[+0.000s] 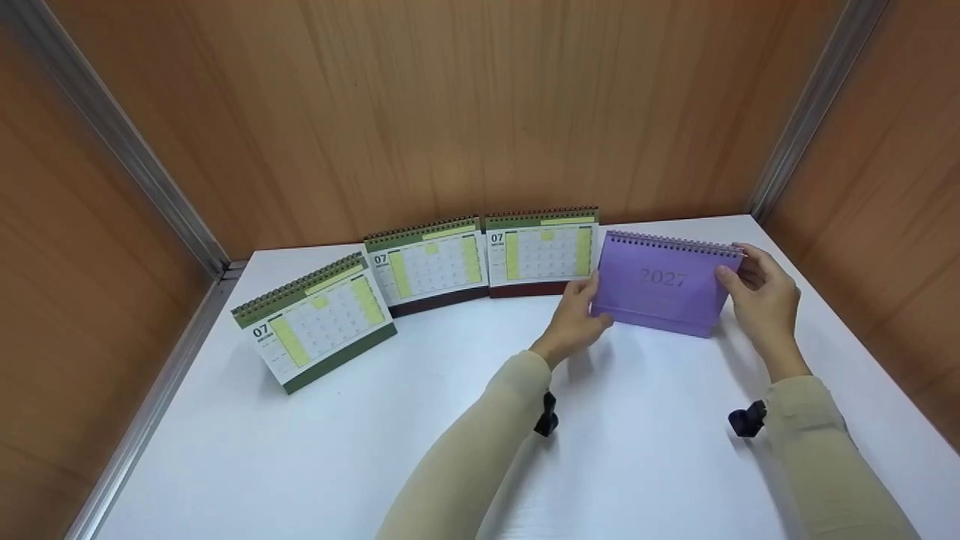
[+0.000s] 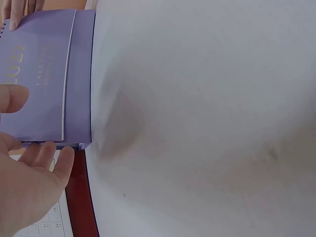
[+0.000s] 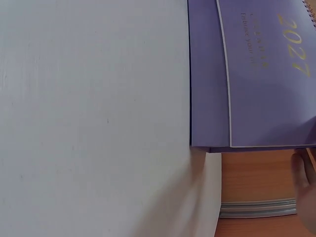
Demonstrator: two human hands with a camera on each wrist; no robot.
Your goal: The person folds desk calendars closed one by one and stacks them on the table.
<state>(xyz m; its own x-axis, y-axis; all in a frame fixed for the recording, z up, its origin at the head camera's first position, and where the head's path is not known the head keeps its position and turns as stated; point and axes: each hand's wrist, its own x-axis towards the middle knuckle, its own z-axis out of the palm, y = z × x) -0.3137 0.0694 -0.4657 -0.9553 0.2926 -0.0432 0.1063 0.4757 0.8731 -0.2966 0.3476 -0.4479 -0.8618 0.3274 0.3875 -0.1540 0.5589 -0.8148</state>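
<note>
A purple desk calendar (image 1: 660, 281) marked 2027 stands tented on the white table at the right, its spiral binding on top. My left hand (image 1: 576, 319) holds its left side, with the thumb in front of the cover and the fingers along the side edge. At the upper right corner my right hand (image 1: 765, 292) pinches it, thumb on the cover and fingers behind. In the left wrist view the left hand (image 2: 32, 190) overlaps a calendar with a red base (image 2: 81, 192). The right wrist view shows the purple cover (image 3: 271, 84) and part of the right hand (image 3: 306, 187).
Left of the purple calendar, three spiral calendars open at 07 stand in an arc: one with a red base (image 1: 544, 251), one with a dark base (image 1: 427, 266), one with a green base (image 1: 315, 322). Wooden panels (image 1: 480, 105) enclose the table (image 1: 300, 465) at the back and sides.
</note>
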